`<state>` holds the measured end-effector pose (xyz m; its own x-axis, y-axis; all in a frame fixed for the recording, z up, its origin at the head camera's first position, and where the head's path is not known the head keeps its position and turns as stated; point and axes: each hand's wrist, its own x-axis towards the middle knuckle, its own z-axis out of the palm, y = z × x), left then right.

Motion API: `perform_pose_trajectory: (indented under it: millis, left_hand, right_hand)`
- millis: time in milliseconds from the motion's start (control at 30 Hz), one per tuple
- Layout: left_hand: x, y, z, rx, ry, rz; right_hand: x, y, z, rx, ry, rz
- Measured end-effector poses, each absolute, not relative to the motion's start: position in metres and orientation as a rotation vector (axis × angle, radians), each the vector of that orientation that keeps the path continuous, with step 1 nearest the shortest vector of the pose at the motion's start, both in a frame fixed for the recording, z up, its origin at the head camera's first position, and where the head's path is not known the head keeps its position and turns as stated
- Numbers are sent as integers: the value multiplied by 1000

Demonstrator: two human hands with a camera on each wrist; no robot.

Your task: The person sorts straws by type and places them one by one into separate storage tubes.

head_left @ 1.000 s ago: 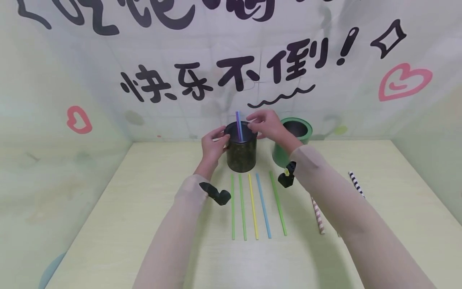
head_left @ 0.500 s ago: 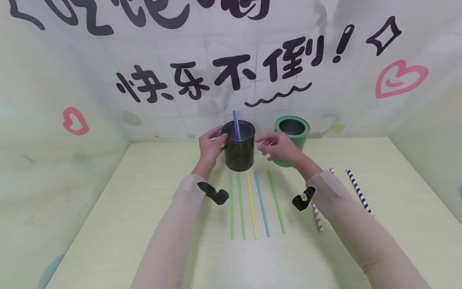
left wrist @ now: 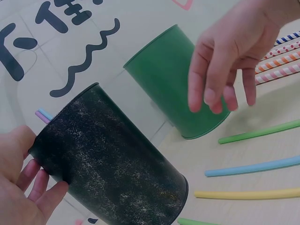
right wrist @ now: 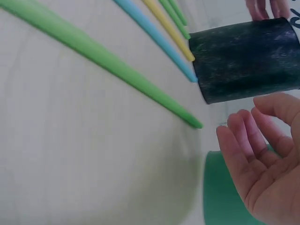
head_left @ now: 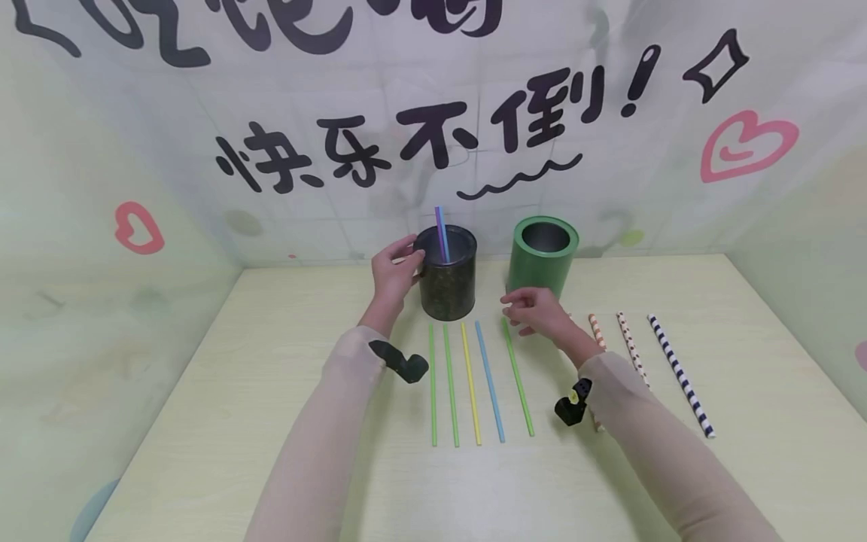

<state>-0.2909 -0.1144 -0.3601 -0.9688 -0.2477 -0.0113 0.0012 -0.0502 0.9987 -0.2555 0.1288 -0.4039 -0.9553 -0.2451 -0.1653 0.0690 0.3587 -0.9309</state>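
Observation:
My left hand (head_left: 394, 275) holds the left side of a dark, speckled can (head_left: 447, 293), fingers and thumb about its upper wall. A purple and a blue straw (head_left: 443, 235) stand in that can, leaning on its far side. My right hand (head_left: 538, 312) hovers with loosely bent fingers and nothing in them, in front of a green can (head_left: 545, 263). Under its fingertips lies the far end of a green straw (head_left: 518, 380). Left of that, a blue straw (head_left: 489, 380), a yellow straw (head_left: 470, 384) and two more green straws (left wrist: 262, 131) lie in a row.
Patterned paper straws lie to the right, including a navy-striped straw (head_left: 680, 376) and a red-dotted straw (head_left: 630, 342); my right forearm partly covers some. A printed cloth backdrop (head_left: 305, 226) rises behind the pale table (head_left: 271, 376), with cloth walls on both sides.
My right hand has come away from the dark can's rim, moving right and then down toward the green straw's far end. The left hand stays on the dark can.

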Motion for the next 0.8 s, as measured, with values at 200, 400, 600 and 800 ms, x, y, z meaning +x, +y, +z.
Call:
perform_pose_trajectory:
  millis: [200,400,600,800]
  left_hand:
    - [-291,-114,-361,257,-2016,-2160]
    - [-291,-113,-360,262,-2015,-2165]
    - [-291,-115,-360,269,-2026,-2155]
    - [-291,-116,-361,269,-2038,-2149]
  right_hand:
    - [-255,127,-422,52,2384,-1602]
    - [-253,124,-429,171,2369,-1631]
    - [-253,120,-434,185,2392,-1607]
    - [-252,116,-436,214,2434,-1549]
